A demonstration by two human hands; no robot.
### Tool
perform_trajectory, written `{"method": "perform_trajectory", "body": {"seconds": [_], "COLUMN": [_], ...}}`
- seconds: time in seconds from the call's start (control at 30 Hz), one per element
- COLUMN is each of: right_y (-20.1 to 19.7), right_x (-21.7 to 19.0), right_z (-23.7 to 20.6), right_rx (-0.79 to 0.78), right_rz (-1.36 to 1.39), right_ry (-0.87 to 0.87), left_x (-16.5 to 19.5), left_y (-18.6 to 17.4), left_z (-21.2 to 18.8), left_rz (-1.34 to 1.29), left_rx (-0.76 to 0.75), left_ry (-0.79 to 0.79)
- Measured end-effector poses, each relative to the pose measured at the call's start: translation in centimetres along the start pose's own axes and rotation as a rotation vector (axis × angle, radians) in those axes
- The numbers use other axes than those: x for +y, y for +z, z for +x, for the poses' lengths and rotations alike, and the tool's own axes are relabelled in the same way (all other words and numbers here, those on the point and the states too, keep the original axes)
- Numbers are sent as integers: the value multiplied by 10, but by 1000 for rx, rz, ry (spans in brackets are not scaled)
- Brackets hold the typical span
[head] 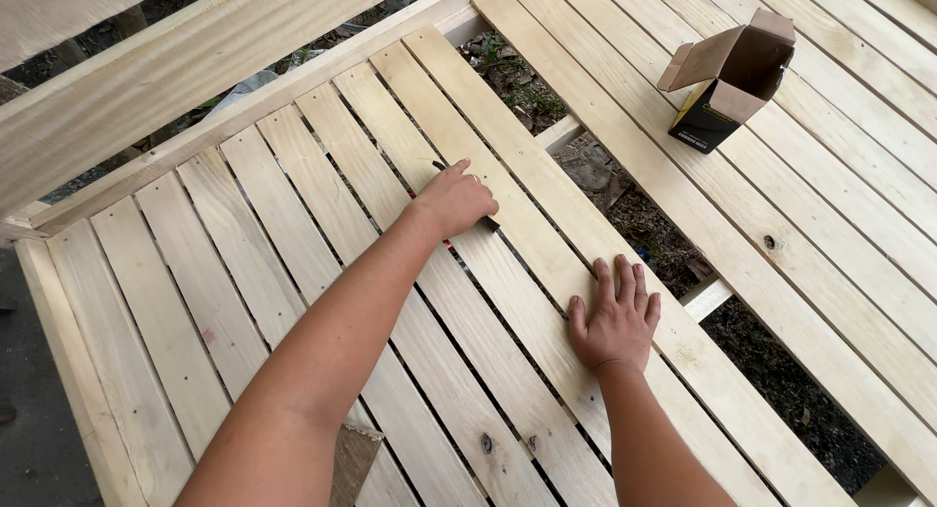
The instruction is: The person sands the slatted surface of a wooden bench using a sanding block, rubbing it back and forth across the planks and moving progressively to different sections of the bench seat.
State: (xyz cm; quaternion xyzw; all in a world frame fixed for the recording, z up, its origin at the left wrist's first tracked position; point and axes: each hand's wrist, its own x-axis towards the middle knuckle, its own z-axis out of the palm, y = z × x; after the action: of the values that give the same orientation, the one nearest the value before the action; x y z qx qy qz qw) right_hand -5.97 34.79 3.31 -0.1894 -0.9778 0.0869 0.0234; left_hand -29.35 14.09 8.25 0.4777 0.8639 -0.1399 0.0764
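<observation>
My left hand (pixel 456 199) is closed around a thin dark tool (pixel 439 165), perhaps a pencil; its tip pokes out past my thumb onto a pale wooden slat (pixel 390 126). A bit of red shows under the wrist. My right hand (pixel 617 317) lies flat, fingers spread, pressing on the outermost loose slat (pixel 547 190) of the slatted frame. Both hands rest on a row of several parallel light pine slats with narrow gaps between them.
An open cardboard box (pixel 730 78) with a black and yellow lower part stands on the planked surface at the right. A wide gap (pixel 625 214) between the two slatted parts shows soil and leaves below. A thick wooden rail (pixel 176 78) runs along the far left.
</observation>
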Motion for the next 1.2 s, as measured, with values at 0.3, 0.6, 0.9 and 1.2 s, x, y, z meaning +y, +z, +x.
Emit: {"method": "perform_trajectory", "body": {"seconds": [0.3, 0.6, 0.9, 1.2], "right_y": [0, -3, -2, -1], "right_x": [0, 0, -1, -2], "right_z": [0, 1, 0, 1], "right_rx": [1, 2, 6, 9], "right_rz": [-4, 10, -11, 1], "right_ry": [1, 0, -2, -1], "left_x": [16, 32, 42, 44], "left_y": [-5, 32, 47, 50], "left_z": [23, -2, -6, -11], "left_rz": [169, -64, -170, -249], "left_rx": [-83, 166, 310, 329], "left_ry": [9, -13, -110, -122]}}
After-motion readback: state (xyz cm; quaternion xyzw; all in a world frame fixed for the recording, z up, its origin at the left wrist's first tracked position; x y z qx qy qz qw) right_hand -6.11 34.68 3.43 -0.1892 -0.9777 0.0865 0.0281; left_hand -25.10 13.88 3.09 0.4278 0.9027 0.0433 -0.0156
